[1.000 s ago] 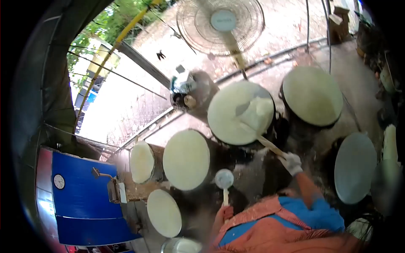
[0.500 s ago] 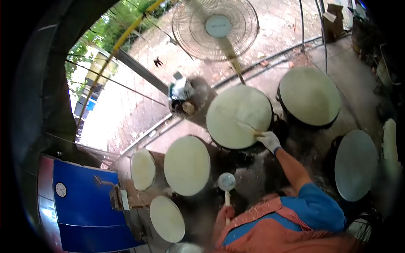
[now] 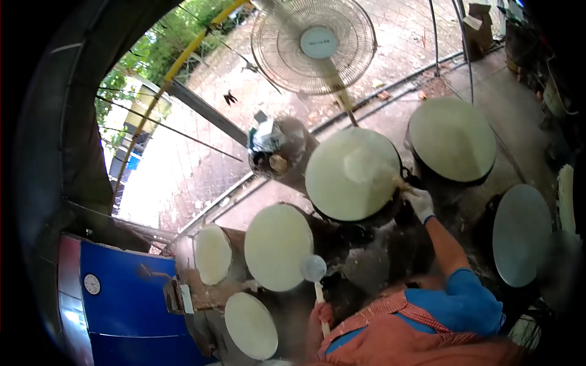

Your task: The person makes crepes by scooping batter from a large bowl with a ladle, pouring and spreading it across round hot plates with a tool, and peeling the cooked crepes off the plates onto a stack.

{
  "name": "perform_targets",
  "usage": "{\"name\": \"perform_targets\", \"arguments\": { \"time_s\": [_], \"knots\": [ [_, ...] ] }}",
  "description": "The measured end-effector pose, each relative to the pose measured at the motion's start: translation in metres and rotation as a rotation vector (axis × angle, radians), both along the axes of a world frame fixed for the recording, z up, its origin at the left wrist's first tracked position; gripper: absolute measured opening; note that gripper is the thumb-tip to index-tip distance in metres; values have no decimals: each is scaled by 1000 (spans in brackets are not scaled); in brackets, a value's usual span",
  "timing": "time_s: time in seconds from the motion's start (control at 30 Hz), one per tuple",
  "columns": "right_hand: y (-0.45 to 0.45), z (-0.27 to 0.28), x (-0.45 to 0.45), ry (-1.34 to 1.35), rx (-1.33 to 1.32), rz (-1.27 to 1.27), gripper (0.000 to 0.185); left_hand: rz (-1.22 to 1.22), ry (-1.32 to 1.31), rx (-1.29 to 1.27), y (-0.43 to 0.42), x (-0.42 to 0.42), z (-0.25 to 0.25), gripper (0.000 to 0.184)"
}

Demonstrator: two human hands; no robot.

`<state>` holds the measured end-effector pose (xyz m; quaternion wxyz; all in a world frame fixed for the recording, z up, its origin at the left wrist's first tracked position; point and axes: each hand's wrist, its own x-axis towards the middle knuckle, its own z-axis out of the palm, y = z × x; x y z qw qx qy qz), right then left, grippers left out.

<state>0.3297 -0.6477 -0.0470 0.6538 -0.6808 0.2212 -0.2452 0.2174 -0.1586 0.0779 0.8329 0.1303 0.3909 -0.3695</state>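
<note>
Since the earlier frame, the gloved right hand (image 3: 419, 202) has been drawn back past the rim of the large pale pan (image 3: 351, 177), which lies just ahead and to its left; a wooden handle (image 3: 399, 183) is gripped in it; by the left hand (image 3: 321, 314) a ladle (image 3: 314, 268) is grasped, its bowl ahead of that hand, overlapping in view the edge of a second pan (image 3: 278, 245)

The grey floor (image 3: 513, 104) stretches beyond the right hand (image 3: 419, 204); a pale-topped pan (image 3: 349, 177) just past that grip and a farther pan (image 3: 452, 138) seem to stand on it, undersides shadowed.
</note>
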Motion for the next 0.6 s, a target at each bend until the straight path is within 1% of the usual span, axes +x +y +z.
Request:
{"name": "perform_targets", "arguments": {
  "time_s": [0.03,0.07,0.13,0.17,0.2,0.27,0.3,0.33,0.37,0.4,0.43,0.47,0.5,0.53,0.57,0.6],
  "knots": [
    [-16,25,16,240,-216,-78,28,26,38,-147,5,6,-11,31],
    [-27,55,24,491,-428,-157,26,12,23,-128,-1,16,-8,31],
    [-23,50,43,510,-882,-49,23,-4,12,-78,-12,23,5,31],
    [-16,56,40,355,-1050,42,20,-22,-54,-45,-16,31,7,30],
    [-12,64,32,258,-1142,92,17,-38,-114,-11,-21,41,9,29],
    [-22,78,12,271,-1242,221,16,-49,-226,44,-43,58,14,28],
    [-30,89,5,332,-1226,206,15,-102,-403,246,-61,73,28,30],
    [-36,94,0,360,-1171,121,18,-130,-372,185,-55,99,1,31],
    [-42,82,-3,386,-1086,31,19,-218,-511,264,-69,116,7,30],
    [-41,69,-7,413,-999,-60,21,-232,-616,300,-81,135,4,30],
    [-31,62,-13,381,-1029,-25,23,-247,-721,335,-95,153,-1,30],
    [-21,59,-20,420,-1099,79,21,-171,-626,248,-112,169,-2,28],
    [-18,73,-29,426,-1109,107,21,-97,-531,163,-127,183,-3,27],
    [-19,88,-35,427,-1121,131,21,-66,-472,106,-142,198,-4,20],
    [-26,84,-38,464,-1057,23,21,-41,-436,140,-155,210,-9,17],
    [-36,79,-44,499,-991,-86,21,-105,-397,93,-161,225,-24,18]
  ]
}}
